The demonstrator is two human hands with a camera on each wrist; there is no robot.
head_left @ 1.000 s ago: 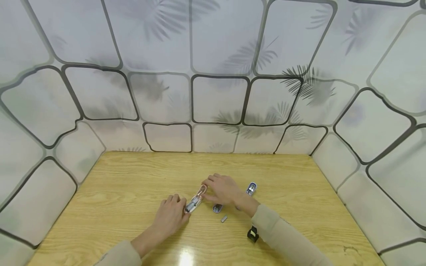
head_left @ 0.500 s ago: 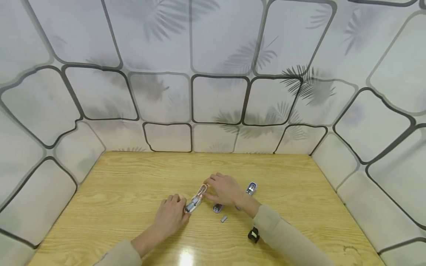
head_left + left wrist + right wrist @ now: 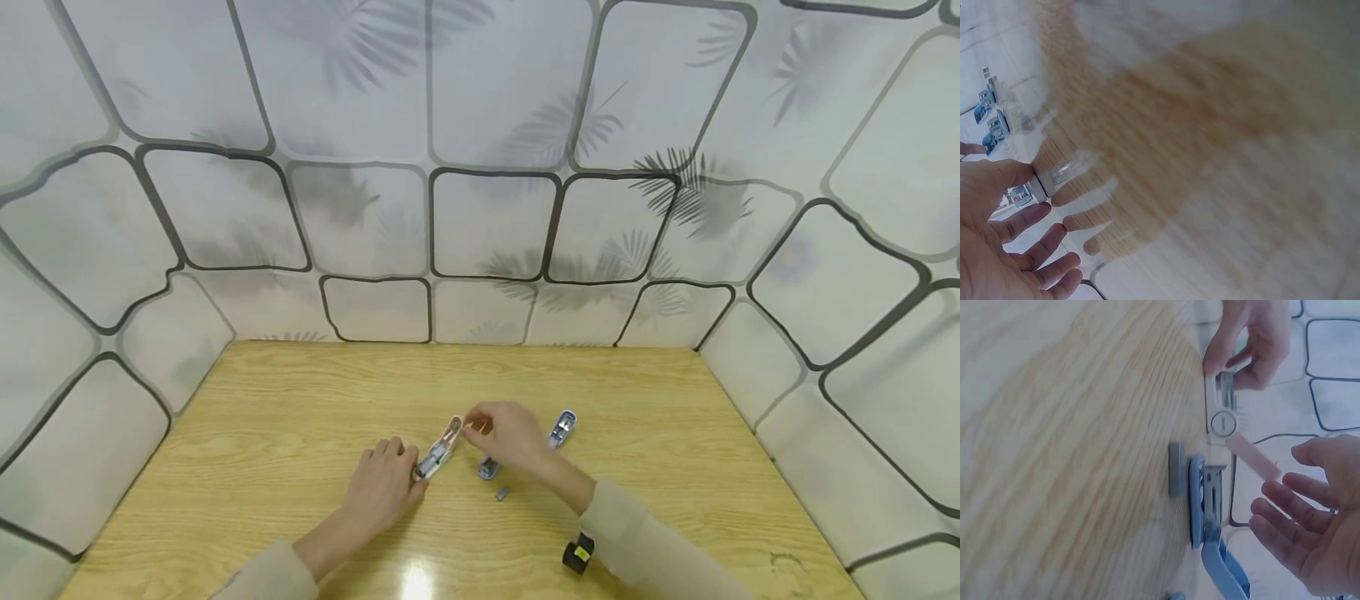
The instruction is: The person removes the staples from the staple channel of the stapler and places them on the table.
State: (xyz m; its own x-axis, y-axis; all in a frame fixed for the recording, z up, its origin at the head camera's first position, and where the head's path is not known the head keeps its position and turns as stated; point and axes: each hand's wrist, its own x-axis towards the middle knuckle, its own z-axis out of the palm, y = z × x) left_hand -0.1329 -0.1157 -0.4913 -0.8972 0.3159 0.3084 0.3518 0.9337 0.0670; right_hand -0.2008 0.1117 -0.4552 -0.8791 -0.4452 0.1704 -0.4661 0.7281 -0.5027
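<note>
My left hand (image 3: 381, 479) pinches the near end of a white and pink stapler (image 3: 435, 458) between thumb and fingers. In the right wrist view the stapler's pink handle (image 3: 1250, 456) is swung out at an angle from its white body. My right hand (image 3: 512, 437) is just off the handle's tip, fingers loosely bent and holding nothing. Below it lies a blue stapler (image 3: 487, 468), opened out and partly hidden by the hand. A second blue stapler (image 3: 562, 428) lies to the right. Near them is a small grey strip (image 3: 502, 493), which looks like staples.
The wooden table (image 3: 315, 392) carries everything. A patterned fabric wall (image 3: 491, 225) closes off the back and both sides. A black device (image 3: 578, 553) sits by the right sleeve (image 3: 637, 529).
My right hand has come off the tip of the pink handle and drawn slightly toward me and to the right. My left hand has kept its hold on the stapler.
</note>
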